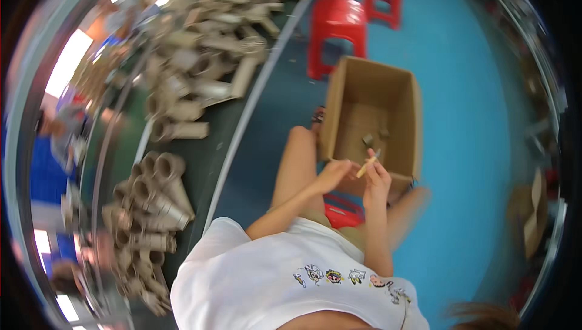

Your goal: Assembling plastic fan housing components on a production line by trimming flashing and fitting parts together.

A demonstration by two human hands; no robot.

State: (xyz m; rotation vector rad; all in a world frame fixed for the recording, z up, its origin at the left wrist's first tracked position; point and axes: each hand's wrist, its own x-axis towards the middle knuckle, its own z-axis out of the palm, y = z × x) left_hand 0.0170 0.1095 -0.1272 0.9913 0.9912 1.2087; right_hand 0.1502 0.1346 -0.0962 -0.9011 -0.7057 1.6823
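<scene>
Above the near end of an open cardboard box, my two hands are close together. My right hand is closed on a short yellow tool with a pale tip; its exact kind is too small and blurred to tell. Just to its left is my left hand, fingers drawn together near the tool's lower end. Whatever those fingers may hold cannot be made out. Inside the box a small greyish piece lies on the bottom, with another small piece beside it.
At my left, a dark green work surface bears heaps of beige pipe fittings and a nearer pile of them. Red plastic stools stand beyond the box on the blue floor. People work at the far left.
</scene>
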